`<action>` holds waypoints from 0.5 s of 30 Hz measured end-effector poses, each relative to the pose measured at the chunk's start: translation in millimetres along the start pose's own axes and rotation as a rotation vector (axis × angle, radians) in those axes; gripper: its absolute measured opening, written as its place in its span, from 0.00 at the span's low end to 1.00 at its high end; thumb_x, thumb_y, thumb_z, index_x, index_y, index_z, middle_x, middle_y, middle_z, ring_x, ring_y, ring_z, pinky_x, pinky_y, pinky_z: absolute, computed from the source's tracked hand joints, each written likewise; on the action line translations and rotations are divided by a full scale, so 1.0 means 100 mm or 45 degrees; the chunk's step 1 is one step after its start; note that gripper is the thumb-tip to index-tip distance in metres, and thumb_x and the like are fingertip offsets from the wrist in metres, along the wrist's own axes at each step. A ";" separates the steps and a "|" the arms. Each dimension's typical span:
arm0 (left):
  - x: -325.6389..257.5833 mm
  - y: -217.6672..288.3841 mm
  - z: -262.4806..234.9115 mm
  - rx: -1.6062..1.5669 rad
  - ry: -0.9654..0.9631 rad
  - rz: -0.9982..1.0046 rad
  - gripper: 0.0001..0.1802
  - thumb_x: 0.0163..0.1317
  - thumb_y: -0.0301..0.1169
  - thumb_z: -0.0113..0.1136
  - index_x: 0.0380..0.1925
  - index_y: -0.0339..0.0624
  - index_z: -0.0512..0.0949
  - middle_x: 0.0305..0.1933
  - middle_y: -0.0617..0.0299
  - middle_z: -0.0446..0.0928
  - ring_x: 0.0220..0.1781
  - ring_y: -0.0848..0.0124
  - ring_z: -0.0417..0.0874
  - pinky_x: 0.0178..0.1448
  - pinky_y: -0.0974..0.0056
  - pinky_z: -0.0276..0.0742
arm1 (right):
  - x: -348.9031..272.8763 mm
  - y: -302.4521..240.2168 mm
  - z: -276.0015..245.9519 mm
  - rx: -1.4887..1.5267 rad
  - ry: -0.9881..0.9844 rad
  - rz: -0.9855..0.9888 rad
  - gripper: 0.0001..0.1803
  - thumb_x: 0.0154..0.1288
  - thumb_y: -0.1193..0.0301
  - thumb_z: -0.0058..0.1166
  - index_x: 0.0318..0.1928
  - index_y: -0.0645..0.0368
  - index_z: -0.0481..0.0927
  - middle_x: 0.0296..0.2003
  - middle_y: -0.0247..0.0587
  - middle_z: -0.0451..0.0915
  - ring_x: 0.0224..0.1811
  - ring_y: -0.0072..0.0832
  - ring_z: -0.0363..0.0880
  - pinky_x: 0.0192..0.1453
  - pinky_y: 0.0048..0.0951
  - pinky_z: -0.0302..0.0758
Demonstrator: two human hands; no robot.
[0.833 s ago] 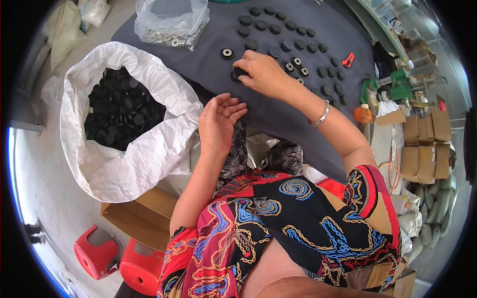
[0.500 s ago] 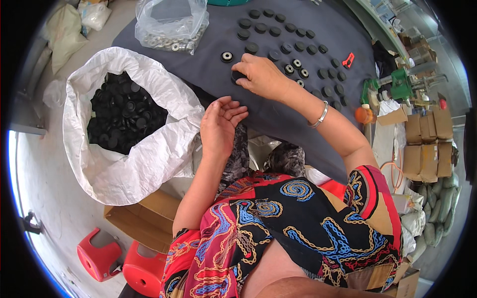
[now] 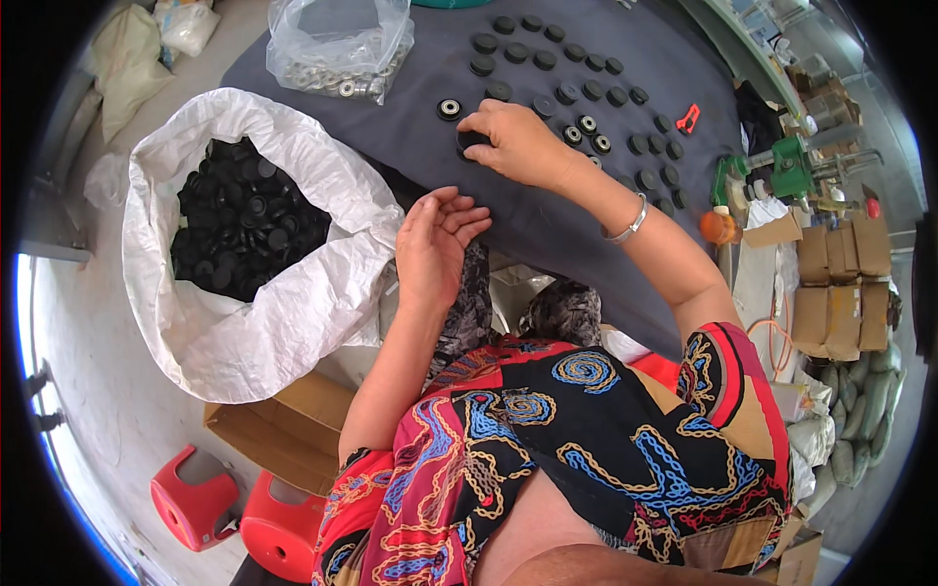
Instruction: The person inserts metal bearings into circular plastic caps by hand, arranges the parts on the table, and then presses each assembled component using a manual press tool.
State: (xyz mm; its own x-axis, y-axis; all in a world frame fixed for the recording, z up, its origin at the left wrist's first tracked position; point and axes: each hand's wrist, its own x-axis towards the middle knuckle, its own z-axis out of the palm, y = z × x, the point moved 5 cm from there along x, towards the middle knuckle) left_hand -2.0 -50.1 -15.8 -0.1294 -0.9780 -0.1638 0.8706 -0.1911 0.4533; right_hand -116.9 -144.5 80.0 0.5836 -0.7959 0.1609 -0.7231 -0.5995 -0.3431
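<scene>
**A:** What packaging is around the tabletop [image 3: 547,225]?

**B:** At nine o'clock sits one big white woven sack [image 3: 274,313], mouth rolled open, heaped with black round caps [image 3: 244,225], too many to count. At twelve o'clock, on the dark grey cloth, lies one clear plastic bag [image 3: 342,44] with silvery rings [image 3: 337,83] bunched in its lower corner. At three o'clock a stack of small brown cartons [image 3: 840,288] stands off the tabletop; I make out about six, though they overlap. One flattened brown cardboard box [image 3: 283,430] lies on the floor at seven o'clock, with two red plastic stools [image 3: 234,513] just below it.

**A:** And the hands?

**B:** The right hand [image 3: 523,142] is pressed down at twelve o'clock, its fingers [image 3: 479,125] curled over a black cap [image 3: 472,140] lying on the cloth. The left hand [image 3: 435,244] hovers near the sack's edge, palm up, fingers [image 3: 467,217] loosely half-curled and holding nothing.

**A:** How many loose pieces on the cloth?

**B:** Roughly two dozen black discs [image 3: 586,63] in loose rows from twelve to two o'clock. Four of them show a silver centre, one at [image 3: 449,108]. One small red clip [image 3: 689,117] lies at one o'clock.
</scene>
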 end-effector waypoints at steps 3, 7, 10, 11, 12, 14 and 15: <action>0.00 0.00 -0.01 -0.012 -0.006 0.002 0.15 0.71 0.34 0.44 0.44 0.32 0.72 0.40 0.49 0.76 0.42 0.57 0.82 0.50 0.53 0.80 | 0.00 0.06 -0.03 -0.044 0.006 0.064 0.17 0.55 0.70 0.60 0.45 0.62 0.79 0.35 0.46 0.74 0.38 0.41 0.77 0.42 0.37 0.73; 0.02 0.01 0.00 -0.006 -0.020 0.009 0.14 0.71 0.33 0.44 0.44 0.32 0.72 0.40 0.49 0.76 0.42 0.57 0.82 0.50 0.53 0.80 | -0.01 -0.02 -0.03 -0.094 -0.015 0.046 0.16 0.54 0.70 0.60 0.45 0.62 0.80 0.35 0.46 0.75 0.38 0.41 0.77 0.42 0.37 0.73; 0.05 0.00 0.01 0.002 -0.034 0.008 0.14 0.70 0.33 0.45 0.44 0.32 0.72 0.40 0.49 0.76 0.42 0.57 0.82 0.50 0.53 0.80 | 0.00 -0.03 -0.02 -0.117 -0.022 -0.011 0.17 0.54 0.70 0.60 0.44 0.62 0.80 0.35 0.45 0.75 0.38 0.42 0.77 0.42 0.38 0.74; 0.06 0.00 0.03 0.001 -0.049 0.011 0.14 0.70 0.33 0.46 0.45 0.32 0.72 0.41 0.49 0.77 0.42 0.56 0.82 0.50 0.53 0.79 | 0.01 -0.02 -0.01 -0.141 -0.020 -0.019 0.17 0.52 0.70 0.60 0.44 0.61 0.80 0.35 0.45 0.75 0.38 0.42 0.77 0.42 0.39 0.74; 0.08 -0.03 0.04 0.002 -0.071 -0.004 0.14 0.70 0.33 0.46 0.45 0.32 0.72 0.41 0.49 0.77 0.42 0.56 0.82 0.50 0.53 0.79 | 0.00 0.03 -0.02 -0.175 -0.012 -0.015 0.17 0.51 0.70 0.60 0.44 0.60 0.80 0.35 0.45 0.75 0.38 0.42 0.77 0.42 0.39 0.74; 0.09 -0.02 0.02 -0.009 -0.063 0.011 0.14 0.69 0.33 0.47 0.45 0.31 0.73 0.41 0.48 0.77 0.42 0.55 0.82 0.50 0.52 0.79 | 0.02 0.02 0.01 -0.239 0.008 -0.053 0.12 0.50 0.71 0.59 0.36 0.60 0.80 0.34 0.46 0.74 0.39 0.43 0.77 0.41 0.41 0.75; 0.07 0.01 0.00 0.007 -0.058 0.032 0.15 0.69 0.32 0.48 0.46 0.31 0.73 0.42 0.48 0.78 0.43 0.54 0.82 0.50 0.51 0.79 | 0.04 -0.02 0.06 -0.260 0.001 -0.056 0.10 0.50 0.71 0.59 0.34 0.60 0.79 0.34 0.46 0.74 0.39 0.43 0.77 0.41 0.41 0.75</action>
State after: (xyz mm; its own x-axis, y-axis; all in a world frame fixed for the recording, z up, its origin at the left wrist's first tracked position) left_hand -2.3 -57.4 -16.7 -0.1293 -0.9852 -0.1126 0.8712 -0.1671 0.4616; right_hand -111.1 -145.4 76.2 0.6161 -0.7686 0.1723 -0.7568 -0.6383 -0.1412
